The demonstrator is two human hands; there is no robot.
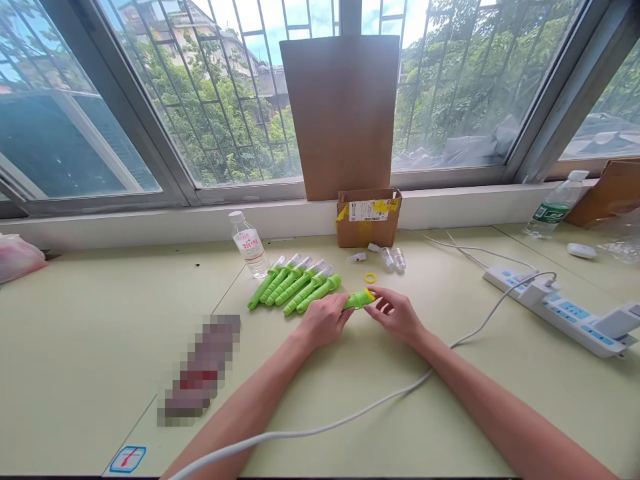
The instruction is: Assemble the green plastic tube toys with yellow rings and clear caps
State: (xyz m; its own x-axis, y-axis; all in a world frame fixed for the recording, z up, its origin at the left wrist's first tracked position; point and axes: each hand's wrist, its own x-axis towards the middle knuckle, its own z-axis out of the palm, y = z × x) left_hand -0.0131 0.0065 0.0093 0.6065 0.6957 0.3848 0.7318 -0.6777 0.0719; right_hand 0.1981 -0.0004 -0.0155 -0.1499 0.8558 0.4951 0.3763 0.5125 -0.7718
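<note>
Holding a green tube (356,300) between them, our two hands are meeting above the table (380,440). Our left hand (323,321) is wrapping thumb and fingers round the tube's left part; our right hand (397,313) is pinching the right end, at a yellow ring (370,294), between thumb and forefinger, its other fingers curling loosely. Just beyond the right fingertips, a loose ring (370,281) is lying flat. Past it we are seeing clear cups (393,259), white caps (357,257) and a box (368,233). Left of and beyond the left hand, more tubes (295,287) are lying in a slanting row, most with clear tips pointing away from us; a bottle (250,245) is standing behind them. Well right of the right hand, a power strip (560,310) is resting, its cable (280,435) crossing our right forearm.
</note>
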